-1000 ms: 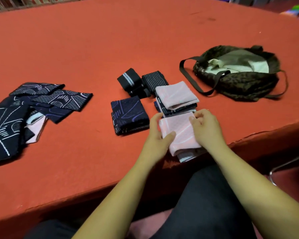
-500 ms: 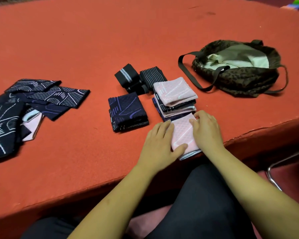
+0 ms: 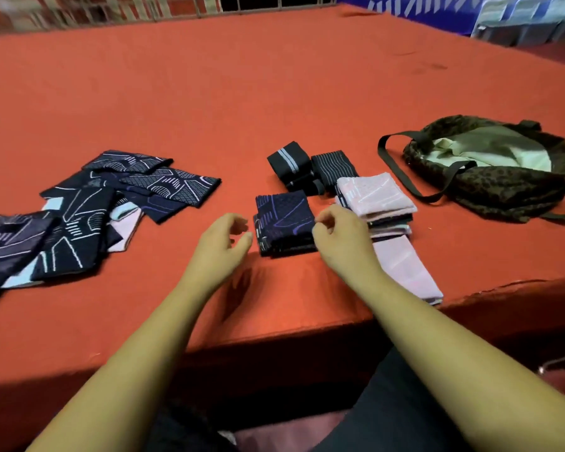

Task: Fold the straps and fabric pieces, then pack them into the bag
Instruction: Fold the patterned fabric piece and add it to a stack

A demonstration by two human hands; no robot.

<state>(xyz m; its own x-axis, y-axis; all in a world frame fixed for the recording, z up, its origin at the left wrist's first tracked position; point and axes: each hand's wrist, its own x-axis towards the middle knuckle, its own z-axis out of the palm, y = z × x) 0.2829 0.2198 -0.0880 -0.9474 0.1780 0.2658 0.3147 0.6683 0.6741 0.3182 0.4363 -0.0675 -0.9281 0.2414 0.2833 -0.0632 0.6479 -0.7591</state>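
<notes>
My left hand [image 3: 221, 247] hovers over the red table, fingers loosely curled and holding nothing, just left of a folded dark navy stack [image 3: 284, 221]. My right hand [image 3: 343, 241] is at that stack's right edge, fingers loosely curled, also holding nothing. A folded pink piece [image 3: 403, 267] lies by the table's front edge, right of my right forearm. Behind it sits a pink-topped folded stack [image 3: 375, 195]. Two rolled black straps [image 3: 310, 166] lie further back. The open leopard-print bag [image 3: 503, 181] lies at the right. Unfolded dark patterned pieces [image 3: 79, 216] are spread at the left.
The red table [image 3: 274, 93] stretches far back. Its front edge runs just below my forearms. A metal railing and blue items stand beyond the far edge. A chair's metal frame [image 3: 561, 362] shows at lower right.
Both hands have let go of the folded pink piece and moved left toward the dark navy stack. The camera view has lifted and shifted left.
</notes>
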